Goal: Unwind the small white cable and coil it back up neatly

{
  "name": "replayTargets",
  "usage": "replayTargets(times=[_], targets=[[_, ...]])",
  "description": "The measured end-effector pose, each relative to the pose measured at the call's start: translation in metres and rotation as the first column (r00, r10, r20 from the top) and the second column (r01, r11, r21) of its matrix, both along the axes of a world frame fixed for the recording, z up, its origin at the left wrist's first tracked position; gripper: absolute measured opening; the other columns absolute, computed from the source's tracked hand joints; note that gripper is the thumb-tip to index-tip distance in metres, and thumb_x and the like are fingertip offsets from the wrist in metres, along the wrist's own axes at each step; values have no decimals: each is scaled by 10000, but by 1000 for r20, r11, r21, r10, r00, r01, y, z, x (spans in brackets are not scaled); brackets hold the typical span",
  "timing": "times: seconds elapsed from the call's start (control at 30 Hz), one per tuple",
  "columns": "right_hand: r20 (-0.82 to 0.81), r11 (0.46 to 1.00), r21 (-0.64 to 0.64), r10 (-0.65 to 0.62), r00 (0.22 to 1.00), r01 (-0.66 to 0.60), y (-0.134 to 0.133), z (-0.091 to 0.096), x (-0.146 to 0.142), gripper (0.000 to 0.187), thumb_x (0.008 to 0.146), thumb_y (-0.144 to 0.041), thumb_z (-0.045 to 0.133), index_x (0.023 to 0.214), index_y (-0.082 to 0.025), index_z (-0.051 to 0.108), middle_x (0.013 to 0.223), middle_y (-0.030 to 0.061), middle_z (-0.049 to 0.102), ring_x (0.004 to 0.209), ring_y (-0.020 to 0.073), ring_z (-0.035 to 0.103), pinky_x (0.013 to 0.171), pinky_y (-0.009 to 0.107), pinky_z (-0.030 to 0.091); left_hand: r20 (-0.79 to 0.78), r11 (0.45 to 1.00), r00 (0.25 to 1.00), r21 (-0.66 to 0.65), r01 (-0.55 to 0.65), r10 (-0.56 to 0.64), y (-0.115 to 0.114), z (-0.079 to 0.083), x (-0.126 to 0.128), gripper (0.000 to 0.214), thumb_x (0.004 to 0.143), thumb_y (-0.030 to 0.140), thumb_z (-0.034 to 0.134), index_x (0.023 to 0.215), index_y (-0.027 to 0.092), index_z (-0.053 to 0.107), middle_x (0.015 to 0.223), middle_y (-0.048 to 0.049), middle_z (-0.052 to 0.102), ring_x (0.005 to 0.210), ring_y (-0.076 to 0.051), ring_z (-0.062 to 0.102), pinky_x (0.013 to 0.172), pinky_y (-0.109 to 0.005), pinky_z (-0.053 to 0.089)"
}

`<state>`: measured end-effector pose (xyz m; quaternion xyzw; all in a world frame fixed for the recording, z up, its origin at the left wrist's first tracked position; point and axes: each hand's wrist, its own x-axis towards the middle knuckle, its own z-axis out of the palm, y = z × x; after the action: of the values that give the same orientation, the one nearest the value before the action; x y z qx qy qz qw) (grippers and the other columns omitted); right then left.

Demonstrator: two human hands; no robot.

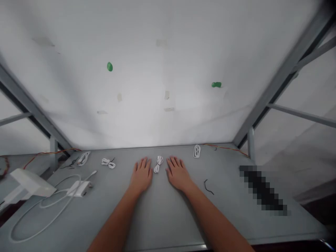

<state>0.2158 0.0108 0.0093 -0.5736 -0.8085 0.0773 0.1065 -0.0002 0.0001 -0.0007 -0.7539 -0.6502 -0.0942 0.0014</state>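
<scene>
My left hand (pixel 142 174) lies flat on the grey tabletop (pixel 160 217), palm down, holding nothing. Palm down on the other side, my right hand (pixel 179 173) also rests with its fingers stretched out. Between the two hands sits a bundled white cable (pixel 158 164) with a dark tie round its middle; neither hand touches it. Further left is another tied white cable (pixel 108 163), and beyond it a coiled white cable (pixel 83 158). A looped white cable (pixel 196 151) lies behind my right hand, near the wall. Beside my right forearm is a loose black twist tie (pixel 209 187).
At the left are a white charger (pixel 79 188) with a long loose cable (pixel 49 224) and a white box-like device (pixel 33 182). A blurred-out dark object (pixel 264 189) lies at the right. Metal frame posts (pixel 251 143) flank the white back wall (pixel 162 70).
</scene>
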Motion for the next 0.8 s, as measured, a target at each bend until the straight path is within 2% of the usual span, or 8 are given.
replayTargets(times=[0.2,0.3,0.37,0.43,0.5,0.57,0.67,0.8], targets=[[-9,1000,2,0,1000,0,-1,-1,-1,599,1058,-382,332,1601,-140,404,1691,143,320,1573,321,262,1274,534,153,25,1000,1000,18,0,0,2,-4,-2,545,1048,306,331,1558,169,464,1653,-154,404,1537,-320,353,1253,-577,251],[-37,1000,8,-7,999,7,-1,0,-2,612,1048,-395,349,1585,-110,417,1675,169,351,1563,317,280,1273,507,161,67,999,997,50,18,-22,1,0,-1,551,1024,256,352,1547,115,457,1621,-189,440,1515,-326,390,1244,-568,292],[-67,994,32,-103,992,105,1,3,1,636,1015,-378,411,1561,-53,422,1649,215,372,1543,332,303,1264,474,189,107,987,986,115,115,-127,-3,5,2,573,984,170,358,1546,93,439,1614,-192,449,1514,-290,400,1249,-518,322],[-94,955,64,-282,955,288,6,5,10,663,969,-324,465,1539,9,409,1626,275,355,1524,375,304,1247,473,206,114,938,942,182,294,-317,-8,11,9,609,937,95,363,1539,116,448,1624,-160,446,1532,-243,374,1268,-479,316],[-123,873,78,-472,873,482,14,7,26,685,939,-273,471,1534,53,379,1606,334,319,1507,433,295,1225,514,208,96,870,873,190,455,-478,-12,14,18,622,904,63,381,1508,153,495,1600,-127,489,1546,-225,350,1284,-490,295],[-165,786,73,-598,784,615,23,7,44,704,923,-254,458,1539,70,355,1569,377,324,1474,479,319,1190,554,230,94,846,845,157,509,-526,-15,12,27,595,899,71,402,1470,162,540,1537,-126,562,1532,-235,379,1274,-505,318],[-241,741,83,-634,735,666,35,4,66,679,905,-245,436,1525,30,410,1423,370,488,1365,479,450,1114,569,311,86,903,903,132,408,-421,-10,5,30,529,932,122,402,1434,111,568,1483,-167,600,1489,-264,444,1237,-482,382],[-214,758,126,-610,763,640,41,2,69,575,893,-233,444,1417,-21,550,1238,317,618,1218,447,555,1046,550,366,5,983,999,175,49,-50,3,2,-1,447,935,143,407,1309,72,641,1437,-209,610,1420,-309,509,1186,-454,422]])
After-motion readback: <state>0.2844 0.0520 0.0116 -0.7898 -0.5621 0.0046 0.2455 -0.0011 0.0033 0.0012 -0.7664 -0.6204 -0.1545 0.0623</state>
